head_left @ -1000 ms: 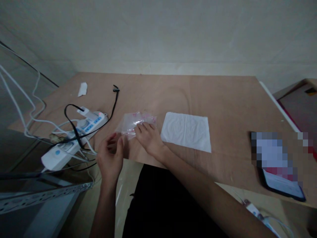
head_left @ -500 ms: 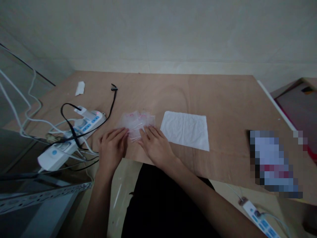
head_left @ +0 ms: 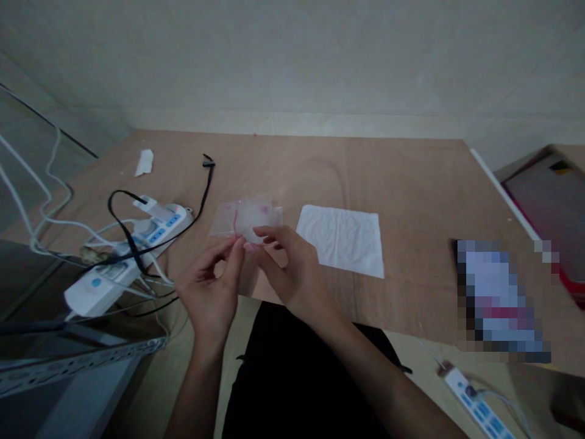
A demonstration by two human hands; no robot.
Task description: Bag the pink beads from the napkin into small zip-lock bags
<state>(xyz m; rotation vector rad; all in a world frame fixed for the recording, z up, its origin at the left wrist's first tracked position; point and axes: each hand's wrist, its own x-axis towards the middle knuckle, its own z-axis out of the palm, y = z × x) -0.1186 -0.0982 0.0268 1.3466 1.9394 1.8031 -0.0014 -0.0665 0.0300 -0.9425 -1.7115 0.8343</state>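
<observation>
My left hand (head_left: 211, 292) and my right hand (head_left: 287, 271) meet above the near edge of the wooden table (head_left: 411, 195). Together they pinch a small clear plastic bag (head_left: 249, 217) with a red strip, lifted a little off the table. Both sets of fingertips grip the bag's near edge. What the bag contains is too blurred to tell. A white tissue (head_left: 340, 239) lies flat on the table just right of the bag.
White power strips (head_left: 130, 253) with tangled black and white cables lie at the table's left. A small white scrap (head_left: 144, 162) rests at the far left. A blurred phone-like object (head_left: 500, 299) sits at the right edge. Another power strip (head_left: 475, 405) lies on the floor.
Both hands were pressing the bag flat on the table; now they have pinched it and raised it off the surface, closer to me.
</observation>
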